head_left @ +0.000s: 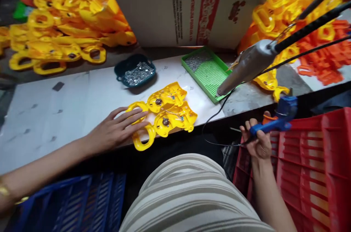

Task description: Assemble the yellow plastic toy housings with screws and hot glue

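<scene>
On the white board near its front edge lie two yellow plastic shell halves (175, 116), side by side with hollow sides up. Each has a ring-shaped handle, a round metal part and thin wires inside. My left hand (122, 126) rests on the ring handles, its fingers stretched out flat. Off the table's edge at the right, my right hand (259, 140) is wrapped round the handle of a blue glue gun (285, 113) with an orange trigger. A black cord runs from the gun's handle up toward the table.
A dark green bowl (137, 73) holds small metal screws; a green tray (204, 74) holds more small metal pieces. A grey hanging tool (246, 62) slants over the tray. Yellow shells (74, 23) pile up beside a carton (175, 8). Red (304, 173) and blue crates (71, 202) flank me.
</scene>
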`<state>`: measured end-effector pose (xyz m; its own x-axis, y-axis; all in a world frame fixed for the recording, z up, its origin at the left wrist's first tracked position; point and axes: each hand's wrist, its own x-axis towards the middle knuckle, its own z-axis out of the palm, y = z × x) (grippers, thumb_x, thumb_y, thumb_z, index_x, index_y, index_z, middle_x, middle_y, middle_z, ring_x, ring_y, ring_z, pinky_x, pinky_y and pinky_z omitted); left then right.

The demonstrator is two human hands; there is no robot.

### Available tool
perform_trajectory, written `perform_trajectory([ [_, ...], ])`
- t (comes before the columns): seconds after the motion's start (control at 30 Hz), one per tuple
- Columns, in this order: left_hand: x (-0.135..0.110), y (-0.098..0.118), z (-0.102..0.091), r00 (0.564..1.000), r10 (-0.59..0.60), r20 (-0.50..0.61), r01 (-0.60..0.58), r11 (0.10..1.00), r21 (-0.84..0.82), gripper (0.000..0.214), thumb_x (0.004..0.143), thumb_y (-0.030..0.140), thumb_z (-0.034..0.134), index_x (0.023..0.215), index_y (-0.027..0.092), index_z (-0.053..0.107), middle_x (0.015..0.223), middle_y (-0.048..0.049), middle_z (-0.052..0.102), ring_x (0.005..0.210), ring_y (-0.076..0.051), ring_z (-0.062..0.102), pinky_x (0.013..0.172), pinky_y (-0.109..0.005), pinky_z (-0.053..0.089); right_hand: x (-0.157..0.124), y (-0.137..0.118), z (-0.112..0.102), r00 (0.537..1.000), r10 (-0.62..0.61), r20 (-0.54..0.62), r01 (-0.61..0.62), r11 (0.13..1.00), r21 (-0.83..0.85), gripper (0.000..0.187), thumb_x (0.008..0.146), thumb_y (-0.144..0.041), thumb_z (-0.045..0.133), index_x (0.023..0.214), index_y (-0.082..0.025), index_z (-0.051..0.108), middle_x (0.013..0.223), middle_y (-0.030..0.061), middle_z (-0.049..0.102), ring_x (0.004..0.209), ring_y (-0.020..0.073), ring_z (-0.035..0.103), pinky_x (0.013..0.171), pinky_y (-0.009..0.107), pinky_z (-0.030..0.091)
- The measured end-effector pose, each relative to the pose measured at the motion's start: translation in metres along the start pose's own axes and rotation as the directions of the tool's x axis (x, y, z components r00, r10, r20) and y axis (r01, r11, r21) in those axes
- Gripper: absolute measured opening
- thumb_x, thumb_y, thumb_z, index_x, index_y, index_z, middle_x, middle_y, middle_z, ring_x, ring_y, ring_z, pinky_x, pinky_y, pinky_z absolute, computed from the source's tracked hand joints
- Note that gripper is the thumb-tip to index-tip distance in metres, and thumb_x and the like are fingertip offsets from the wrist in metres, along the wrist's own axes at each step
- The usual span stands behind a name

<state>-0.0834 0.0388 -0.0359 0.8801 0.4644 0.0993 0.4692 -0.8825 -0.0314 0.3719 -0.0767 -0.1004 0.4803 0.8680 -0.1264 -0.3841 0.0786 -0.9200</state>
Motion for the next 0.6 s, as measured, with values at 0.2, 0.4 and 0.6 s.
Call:
perform_trajectory([
  [0.2, 0.089, 0.079, 0.021, 0.923, -0.354, -0.148, 0.343, 0.935, -0.097, 0.076, 0.086, 0.066, 0.050, 0.142, 0.016, 0.043, 0.150, -0.0145, 0.041, 0.143, -0.030, 0.030, 0.117, -0.048, 0.013, -0.020, -0.006, 0.014, 0.929, 0.006, 0.371, 0.198, 0.838, -0.509, 0.038, 0.069, -0.041, 0.076, 0.103, -0.027, 0.067, 0.100, 0.0061, 0.060, 0.090, 0.0229, 0.059, 0.077, 0.040, 0.055],
  [0.4, 0.130, 0.092, 0.042, 0.902, -0.420, -0.097, 0.396, 0.896, -0.199, 0.091, 0.081, 0.073, 0.050, 0.148, 0.013, 0.033, 0.153, -0.0165, 0.035, 0.144, -0.032, 0.026, 0.117, -0.052, -0.009, -0.027, -0.001, 0.046, 0.862, 0.234, 0.449, 0.050, 0.843, -0.535, 0.035, 0.083, -0.043, 0.064, 0.113, -0.025, 0.062, 0.112, 0.0088, 0.067, 0.095, 0.0231, 0.066, 0.079, 0.037, 0.058],
  [0.6, 0.122, 0.087, 0.039, 0.894, -0.448, -0.010, 0.432, 0.867, -0.246, 0.087, 0.080, 0.064, 0.057, 0.148, 0.017, 0.033, 0.153, -0.0132, 0.036, 0.143, -0.033, 0.026, 0.117, -0.054, -0.009, -0.021, -0.008, 0.068, 0.803, 0.366, 0.470, -0.100, 0.861, -0.499, 0.035, 0.087, -0.044, 0.059, 0.111, -0.019, 0.058, 0.111, 0.0136, 0.065, 0.079, 0.0209, 0.067, 0.044, 0.026, 0.055],
])
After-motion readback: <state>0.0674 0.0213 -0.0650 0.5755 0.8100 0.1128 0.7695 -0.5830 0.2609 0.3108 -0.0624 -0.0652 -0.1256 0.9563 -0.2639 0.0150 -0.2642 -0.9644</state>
